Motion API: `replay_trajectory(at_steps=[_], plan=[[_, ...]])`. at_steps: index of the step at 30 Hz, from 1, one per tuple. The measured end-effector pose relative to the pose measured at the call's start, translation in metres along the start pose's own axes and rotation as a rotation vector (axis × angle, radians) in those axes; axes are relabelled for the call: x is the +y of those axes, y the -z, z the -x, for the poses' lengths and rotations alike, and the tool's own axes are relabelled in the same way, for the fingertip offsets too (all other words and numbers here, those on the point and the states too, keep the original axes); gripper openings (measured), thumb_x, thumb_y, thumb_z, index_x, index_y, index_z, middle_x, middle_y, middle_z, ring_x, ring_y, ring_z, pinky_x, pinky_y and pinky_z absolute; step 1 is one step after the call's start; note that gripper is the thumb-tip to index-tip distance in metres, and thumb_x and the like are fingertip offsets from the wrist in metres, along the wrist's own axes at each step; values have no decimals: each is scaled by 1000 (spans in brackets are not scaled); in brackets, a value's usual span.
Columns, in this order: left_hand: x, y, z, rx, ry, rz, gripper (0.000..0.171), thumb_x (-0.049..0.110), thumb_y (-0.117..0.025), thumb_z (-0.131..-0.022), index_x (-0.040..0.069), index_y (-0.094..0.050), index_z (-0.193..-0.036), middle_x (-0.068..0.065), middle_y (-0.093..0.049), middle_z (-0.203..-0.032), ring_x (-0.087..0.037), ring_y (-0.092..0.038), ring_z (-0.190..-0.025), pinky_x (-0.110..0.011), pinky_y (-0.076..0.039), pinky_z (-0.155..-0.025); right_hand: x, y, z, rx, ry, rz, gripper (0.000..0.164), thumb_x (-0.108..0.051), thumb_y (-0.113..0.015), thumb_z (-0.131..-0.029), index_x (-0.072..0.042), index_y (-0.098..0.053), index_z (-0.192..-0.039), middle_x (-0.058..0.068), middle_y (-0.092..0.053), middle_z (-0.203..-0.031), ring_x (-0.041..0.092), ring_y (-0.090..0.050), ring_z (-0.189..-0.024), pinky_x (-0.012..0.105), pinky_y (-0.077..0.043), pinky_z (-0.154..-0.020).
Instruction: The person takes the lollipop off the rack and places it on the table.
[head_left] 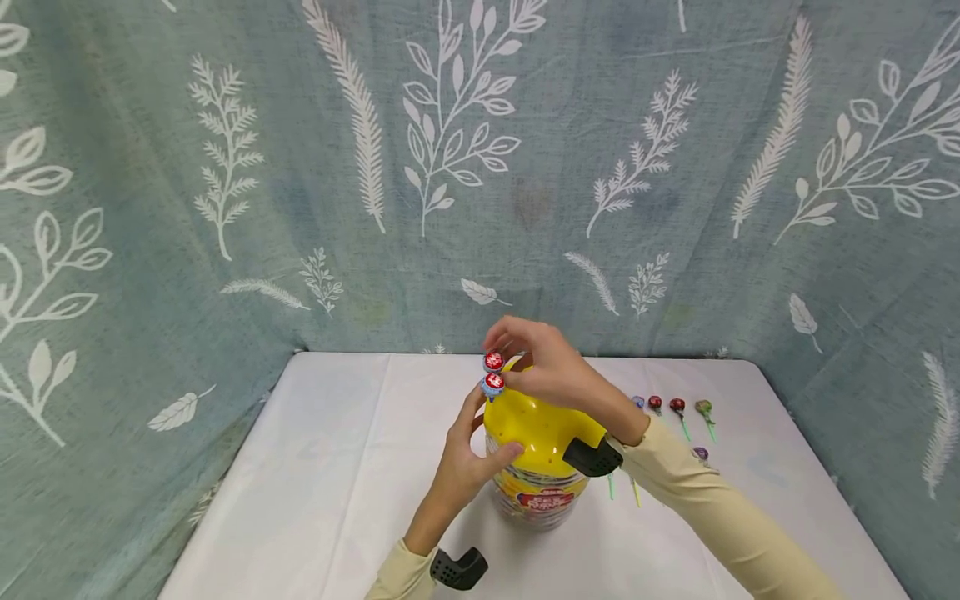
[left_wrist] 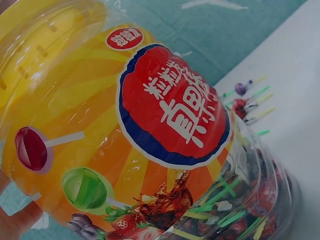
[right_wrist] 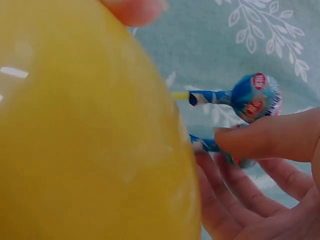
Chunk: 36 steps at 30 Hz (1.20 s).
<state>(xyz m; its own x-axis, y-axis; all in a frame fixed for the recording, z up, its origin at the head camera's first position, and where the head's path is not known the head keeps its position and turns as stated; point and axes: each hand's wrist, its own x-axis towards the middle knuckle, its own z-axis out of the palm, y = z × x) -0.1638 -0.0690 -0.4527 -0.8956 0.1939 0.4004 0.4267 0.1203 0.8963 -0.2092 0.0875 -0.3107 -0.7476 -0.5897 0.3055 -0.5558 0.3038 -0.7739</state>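
A big clear lollipop jar [head_left: 547, 500] with a yellow lid [head_left: 540, 433] stands on the table, leaning in the head view. My left hand [head_left: 465, 458] holds it near the lid, thumb on the yellow surface. On the lid's far left side, two blue-and-red wrapped lollipops are close together. My right hand [head_left: 547, 362] reaches over the lid and pinches one lollipop [right_wrist: 240, 152] between thumb and fingers. Just beside it, the other lollipop [right_wrist: 257, 97] sticks out from the lid by its yellow stick. The lid has small slots, seen in the left wrist view.
Several loose lollipops [head_left: 678, 406] lie on the white tablecloth [head_left: 300, 492] to the right of the jar, partly behind my right forearm. More lollipops [left_wrist: 260, 200] fill the jar. A patterned grey-green curtain [head_left: 525, 167] hangs around the table.
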Motion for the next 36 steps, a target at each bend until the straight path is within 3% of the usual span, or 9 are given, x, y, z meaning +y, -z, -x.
replay_trajectory(at_steps=[13, 20, 27, 36], plan=[[1, 1, 2, 7, 11, -15, 79, 41, -69, -82, 32, -26, -148, 11, -33, -149, -18, -30, -136, -53, -31, -104, 1, -8, -2, 4, 6, 41, 28, 11, -59, -81, -6, -59, -102, 6, -65, -93, 18, -63, -81, 31, -55, -72], [2, 0, 2, 2, 8, -12, 79, 42, -69, -82, 31, -26, -148, 10, -33, -149, -19, -29, -136, -52, -31, -105, -5, -5, 1, 109, 51, 65, 25, 7, -64, -82, -9, -57, -101, 5, -66, -91, 15, -62, -81, 30, -54, -72], [1, 0, 2, 8, 14, -8, 79, 42, -69, -82, 32, -26, -148, 10, -34, -148, -18, -30, -136, -51, -32, -105, -11, 4, 7, 216, 76, 6, 28, 3, -66, -84, -9, -54, -107, 7, -66, -96, 15, -62, -85, 31, -55, -74], [6, 0, 4, 13, 53, 2, 79, 41, -69, -82, 32, -26, -148, 10, -33, -149, -18, -30, -136, -49, -31, -106, -15, 11, 19, 269, 51, -26, 30, -1, -70, -82, -12, -51, -103, 3, -68, -92, 14, -63, -82, 31, -55, -74]])
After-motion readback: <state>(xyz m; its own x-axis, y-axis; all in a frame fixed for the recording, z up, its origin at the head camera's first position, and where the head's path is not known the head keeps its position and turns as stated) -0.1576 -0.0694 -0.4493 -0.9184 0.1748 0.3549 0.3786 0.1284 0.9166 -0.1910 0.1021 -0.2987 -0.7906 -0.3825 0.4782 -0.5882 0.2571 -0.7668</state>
